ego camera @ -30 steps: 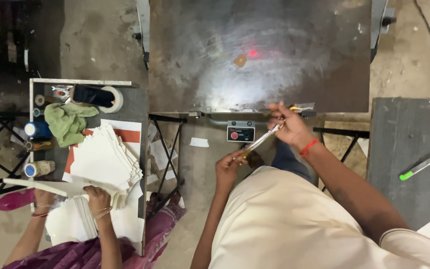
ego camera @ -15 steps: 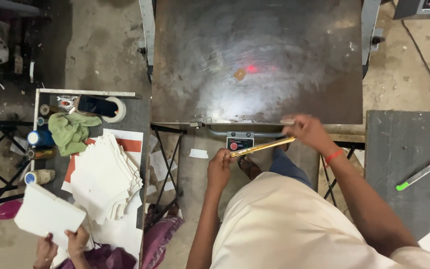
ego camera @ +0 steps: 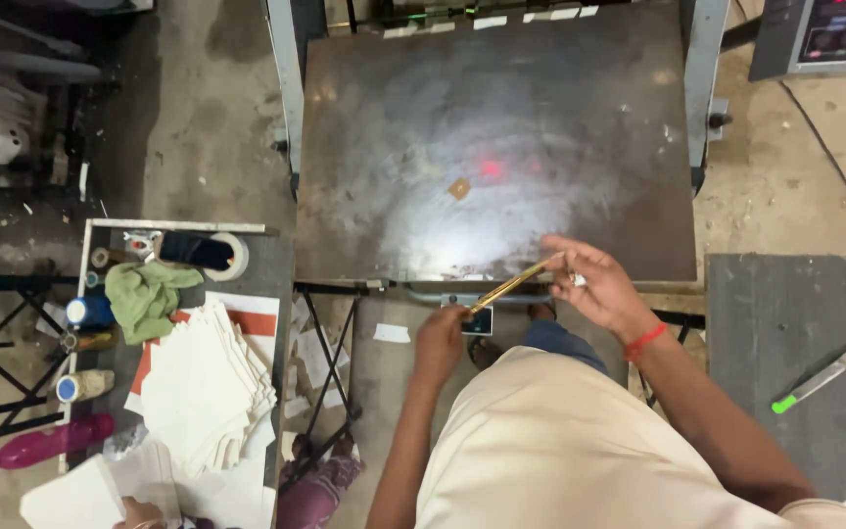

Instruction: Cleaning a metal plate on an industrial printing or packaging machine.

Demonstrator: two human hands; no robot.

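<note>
Yellow strip (ego camera: 511, 287) between hands; control box (ego camera: 478, 320) half-hidden.

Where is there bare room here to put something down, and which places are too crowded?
The large metal plate is mostly bare; only a small tan scrap lies near its middle. The dark mat at right is free above the green-tipped marker. The side table at left is crowded: white sheets, green cloth, bottles.
</note>
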